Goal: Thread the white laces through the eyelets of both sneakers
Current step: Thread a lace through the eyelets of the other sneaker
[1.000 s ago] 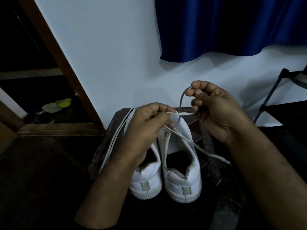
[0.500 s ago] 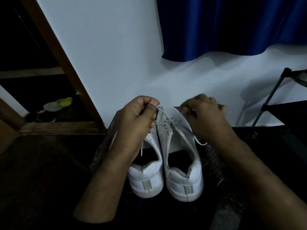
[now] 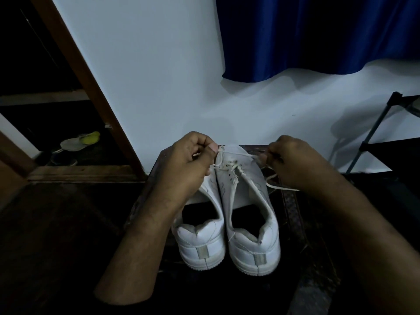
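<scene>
Two white sneakers stand side by side, heels toward me, on a dark patterned mat: the left sneaker [image 3: 201, 244] and the right sneaker [image 3: 252, 235]. A white lace [image 3: 229, 165] crosses the lower eyelets of the right sneaker near its toe. My left hand [image 3: 186, 164] pinches one lace end at the left of the toe. My right hand [image 3: 293, 160] grips the other end at the right; a loose tail [image 3: 281, 188] trails out below it. The left sneaker's front is hidden under my left hand.
A white wall rises just behind the shoes, with a blue curtain [image 3: 318, 35] hanging above. A brown door frame [image 3: 91, 92] slants at the left, with a yellow-green object [image 3: 89, 138] beyond it. A black metal rack [image 3: 386, 137] stands at the right.
Both hands came down from a raised pull to the toe of the right sneaker and spread apart sideways. The lace now lies tight across the eyelets.
</scene>
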{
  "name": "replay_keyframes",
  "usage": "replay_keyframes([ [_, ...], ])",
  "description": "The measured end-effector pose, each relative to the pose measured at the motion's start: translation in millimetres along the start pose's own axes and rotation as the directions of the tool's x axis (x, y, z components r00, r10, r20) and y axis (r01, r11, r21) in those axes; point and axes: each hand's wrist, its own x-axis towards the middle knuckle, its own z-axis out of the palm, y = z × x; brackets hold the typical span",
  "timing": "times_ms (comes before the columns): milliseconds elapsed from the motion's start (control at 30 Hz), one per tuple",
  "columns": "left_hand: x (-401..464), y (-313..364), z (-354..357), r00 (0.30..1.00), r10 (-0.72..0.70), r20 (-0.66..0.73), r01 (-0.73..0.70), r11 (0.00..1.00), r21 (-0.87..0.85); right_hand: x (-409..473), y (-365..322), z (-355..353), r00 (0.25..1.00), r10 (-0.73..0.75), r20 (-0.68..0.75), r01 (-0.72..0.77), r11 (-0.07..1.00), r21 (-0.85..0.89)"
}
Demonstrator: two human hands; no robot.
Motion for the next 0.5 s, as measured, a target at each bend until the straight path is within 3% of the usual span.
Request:
replay_keyframes([
  [67, -2, 1, 4, 0.999, 0.008, 0.034, -0.008, 1.000, -0.006, -3, -6, 2, 1.000, -0.014, -0.016, 0.016, 0.991, 0.130],
  [167, -7, 7, 12, 0.995, 0.034, 0.094, -0.039, 0.998, 0.043, -8, -33, 4, 0.990, -0.125, -0.069, 0.142, 0.889, 0.436],
  [233, -7, 8, 15, 0.994, 0.037, 0.106, -0.042, 0.998, 0.040, -9, -47, 7, 0.978, -0.163, -0.128, 0.206, 0.832, 0.514],
  [333, -7, 9, 16, 0.995, 0.022, 0.101, -0.019, 0.999, -0.028, -7, -48, 10, 0.978, -0.105, -0.177, 0.188, 0.811, 0.555],
  [500, -6, 5, 13, 0.994, 0.037, 0.103, -0.035, 0.999, -0.017, -6, -35, 5, 0.987, -0.157, -0.037, 0.157, 0.879, 0.451],
])
